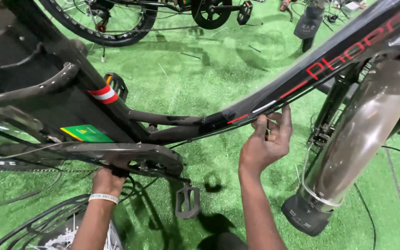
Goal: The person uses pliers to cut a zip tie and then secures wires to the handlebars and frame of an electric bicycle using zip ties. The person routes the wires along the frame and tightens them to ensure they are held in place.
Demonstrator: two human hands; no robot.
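Observation:
A black bicycle frame (pixel 274 88) with red markings runs across the view over green artificial turf. My right hand (pixel 267 141) reaches up under its down tube, fingers pinching a thin black cable that runs along the tube's underside. My left hand (pixel 109 181), with a white wristband, is tucked under the black chain guard (pixel 130 155) near the crank; its fingers are hidden there. A grey pedal (pixel 187 202) hangs just right of that hand.
A grey front mudguard (pixel 357 139) slants down at the right beside the fork. A wire basket (pixel 47 227) sits at the lower left. Another bicycle's wheel (pixel 103 23) and crank lie at the top. Loose cables trail on the turf.

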